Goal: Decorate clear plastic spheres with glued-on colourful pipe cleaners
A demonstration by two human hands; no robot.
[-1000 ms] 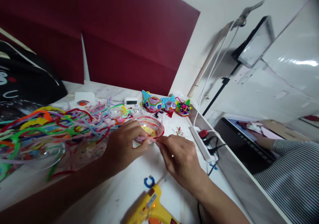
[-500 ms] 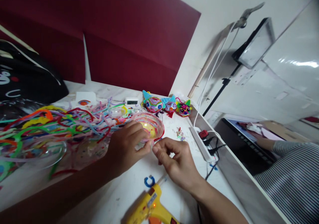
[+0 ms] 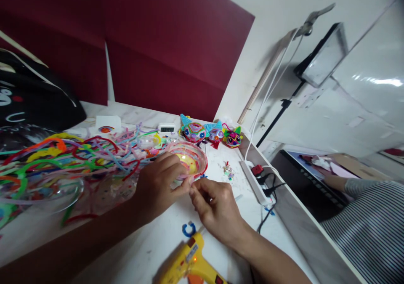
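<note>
Bowl (image 3: 199,155), round, without a long axis, lies beyond the yellow glue gun (image 3: 189,264). The left hand (image 3: 158,187), nearer, grasps its rim on the glue gun's side and hides part of it; the right hand's (image 3: 218,208) fingers pinch just beside, anything between them too small to tell.

"What's behind the white tabletop (image 3: 126,258)?"
"Dark red sheets (image 3: 176,52), against a white wall (image 3: 249,2)"
"And to the right?"
"A marbled side board (image 3: 295,216), and beyond it a glossy white surface (image 3: 375,120) with a streak of reflected light (image 3: 389,82)"
</note>
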